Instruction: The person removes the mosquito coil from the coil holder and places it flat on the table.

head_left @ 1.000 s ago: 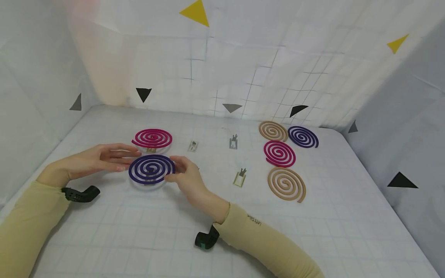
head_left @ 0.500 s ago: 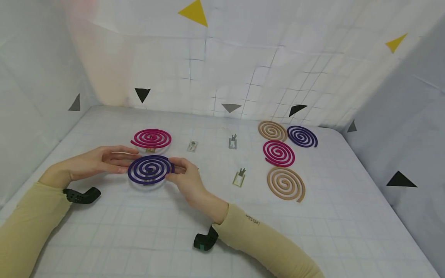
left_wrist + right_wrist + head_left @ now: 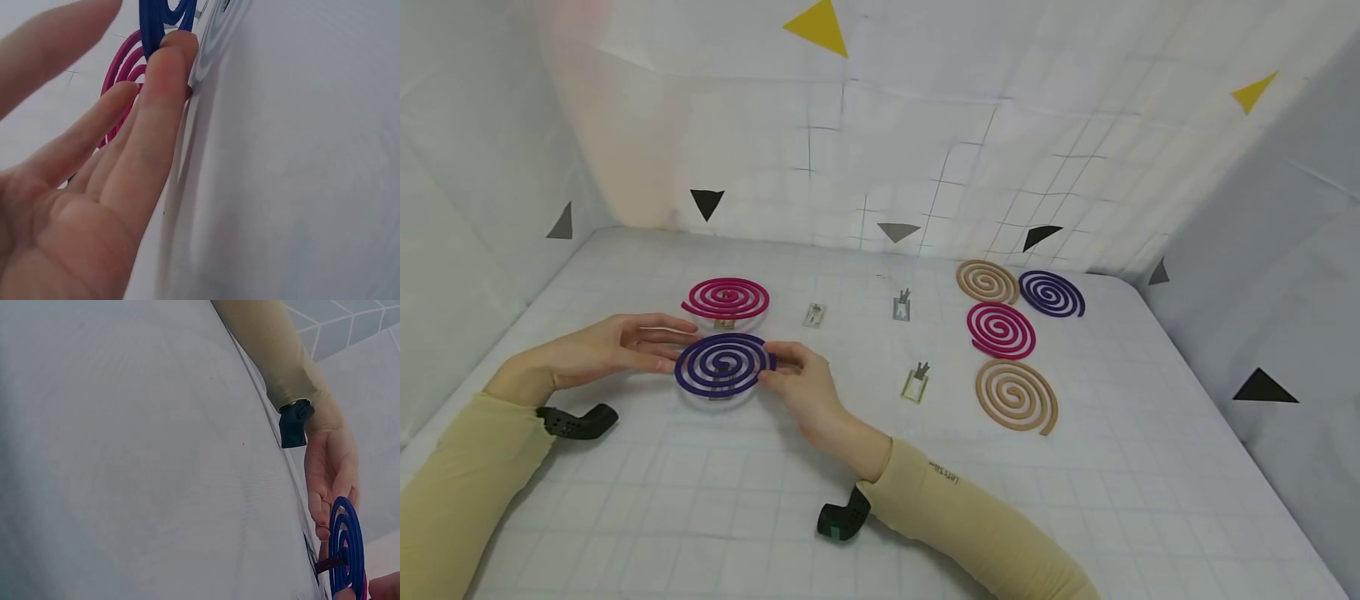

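In the head view, a purple mosquito coil (image 3: 725,365) lies level on a small metal stand, raised above the table. My right hand (image 3: 812,400) pinches its right edge between thumb and fingers. My left hand (image 3: 602,352) is at the coil's left side, its fingers extended; in the left wrist view, the fingertips (image 3: 167,75) overlap the rim of this coil (image 3: 150,28), and I cannot tell whether they touch. The right wrist view shows the coil (image 3: 355,550) edge-on, with the stand's dark post (image 3: 329,565) beneath. Behind, a pink coil (image 3: 727,298) sits on another stand (image 3: 724,324).
Three small metal stands lie mid-table: a silver one (image 3: 815,314), a grey one (image 3: 902,308) and a yellowish one (image 3: 915,385). On the right lie tan coils (image 3: 987,282) (image 3: 1017,396), a pink coil (image 3: 1001,331) and a purple coil (image 3: 1052,294). White sheeting walls the table's back and sides.
Very little differs. My right thumb and fingers have shifted slightly at the purple coil's right edge, and the coil stays in place on its stand. My left hand has hardly moved.
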Motion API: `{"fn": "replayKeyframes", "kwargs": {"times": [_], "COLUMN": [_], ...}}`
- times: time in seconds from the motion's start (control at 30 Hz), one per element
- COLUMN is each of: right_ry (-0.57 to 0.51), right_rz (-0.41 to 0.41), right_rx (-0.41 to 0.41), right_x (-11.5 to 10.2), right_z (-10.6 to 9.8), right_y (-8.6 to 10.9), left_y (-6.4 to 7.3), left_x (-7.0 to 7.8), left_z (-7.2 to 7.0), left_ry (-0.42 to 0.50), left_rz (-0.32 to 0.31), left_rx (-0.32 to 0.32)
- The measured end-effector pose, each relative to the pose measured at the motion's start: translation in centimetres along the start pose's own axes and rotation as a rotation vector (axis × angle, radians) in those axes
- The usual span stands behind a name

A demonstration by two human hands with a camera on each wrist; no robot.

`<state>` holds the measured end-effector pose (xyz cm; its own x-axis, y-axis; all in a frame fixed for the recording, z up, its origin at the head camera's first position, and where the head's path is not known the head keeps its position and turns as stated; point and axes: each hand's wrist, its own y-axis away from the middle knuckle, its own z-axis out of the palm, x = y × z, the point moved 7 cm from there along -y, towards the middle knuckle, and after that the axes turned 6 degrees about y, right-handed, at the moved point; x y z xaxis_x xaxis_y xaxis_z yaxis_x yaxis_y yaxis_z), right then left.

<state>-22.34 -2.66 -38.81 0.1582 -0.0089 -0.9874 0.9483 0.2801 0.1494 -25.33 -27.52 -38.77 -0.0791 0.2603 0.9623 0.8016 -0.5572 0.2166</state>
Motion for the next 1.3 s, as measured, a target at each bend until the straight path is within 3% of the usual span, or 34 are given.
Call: {"fn": "replayKeyframes", "kwargs": {"times": [0.3, 0.73, 1.3], "right_ry": [-0.014, -0.092, -0.078], "right_rz": [0.018, 0.025, 0.006], "right_rx": [-0.014, -0.039, -0.048], "right_x": [0.26, 0.42, -0.31], "right_z": [0.09, 0.24, -0.03], "right_y": [0.03, -0.16, 0.03], "left_y": [-0.01, -0.06, 0.06], "left_x": [0.30, 0.18, 0.53], "left_z": [0.30, 0.08, -0.22], "left_ry": [-0.015, -0.015, -0.073], "left_rz": [-0.033, 0.023, -0.003], "left_rx": [0.029, 0.022, 0.058]}}
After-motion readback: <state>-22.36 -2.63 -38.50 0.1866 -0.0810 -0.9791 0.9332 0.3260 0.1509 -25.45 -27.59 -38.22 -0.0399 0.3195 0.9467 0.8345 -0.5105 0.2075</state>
